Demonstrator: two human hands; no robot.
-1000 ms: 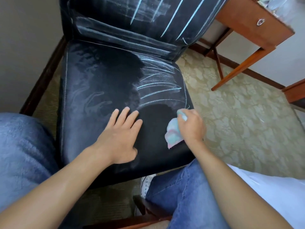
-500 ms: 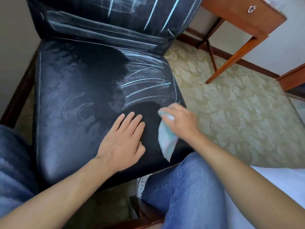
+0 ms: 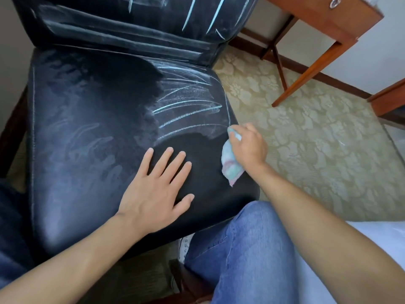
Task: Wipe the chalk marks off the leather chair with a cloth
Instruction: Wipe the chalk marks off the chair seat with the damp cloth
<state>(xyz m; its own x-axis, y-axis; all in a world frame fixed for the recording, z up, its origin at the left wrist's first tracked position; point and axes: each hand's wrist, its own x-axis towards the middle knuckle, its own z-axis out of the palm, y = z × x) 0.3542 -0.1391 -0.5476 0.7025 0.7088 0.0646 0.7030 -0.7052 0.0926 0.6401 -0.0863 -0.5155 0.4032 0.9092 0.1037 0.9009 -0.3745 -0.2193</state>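
**On the seat's right edge: cloth against chalk**

At the right edge of the black leather chair (image 3: 92, 128), the right hand (image 3: 248, 148) grips a crumpled pastel cloth (image 3: 230, 165) — fingers curled round its upper end, the loose end lying on the leather. Pale chalk marks (image 3: 188, 108) streak the seat's right half just beyond the cloth; more cross the backrest. The left hand (image 3: 153, 189) rests flat on the seat, fingers straight and spread, holding nothing. Nearby — a blue-jeaned knee (image 3: 241, 249), patterned carpet (image 3: 306, 150) and a wooden desk (image 3: 324, 16).
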